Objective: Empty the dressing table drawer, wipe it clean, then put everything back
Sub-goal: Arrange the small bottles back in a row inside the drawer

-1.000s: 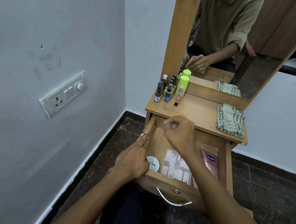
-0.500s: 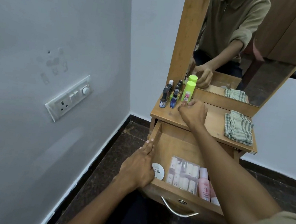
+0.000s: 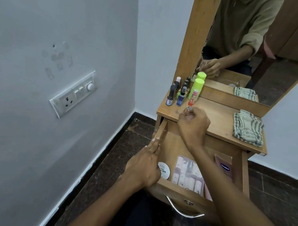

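The wooden drawer (image 3: 175,192) of the dressing table stands pulled open. Inside lie a round white tin (image 3: 164,170), a clear pack of small bottles (image 3: 188,172) and a pink sachet (image 3: 223,165). My left hand (image 3: 145,166) rests on the drawer's left wall, fingers straight. My right hand (image 3: 193,123) hovers over the tabletop's (image 3: 217,118) front edge, pinching a small shiny item (image 3: 188,109) at its fingertips. Small bottles (image 3: 176,92), a green spray can (image 3: 197,88) and a pink tube (image 3: 193,98) stand at the back left of the top.
A striped green cloth (image 3: 247,129) lies crumpled on the right of the tabletop. The mirror (image 3: 258,42) rises behind it. A grey wall with a switch plate (image 3: 74,93) runs along the left. Dark floor tiles (image 3: 123,158) surround the table.
My right hand rose from the drawer to the tabletop beside the bottles, then drew back slightly toward the front edge. The pink tube now stands beside the green can. My left hand stayed put.
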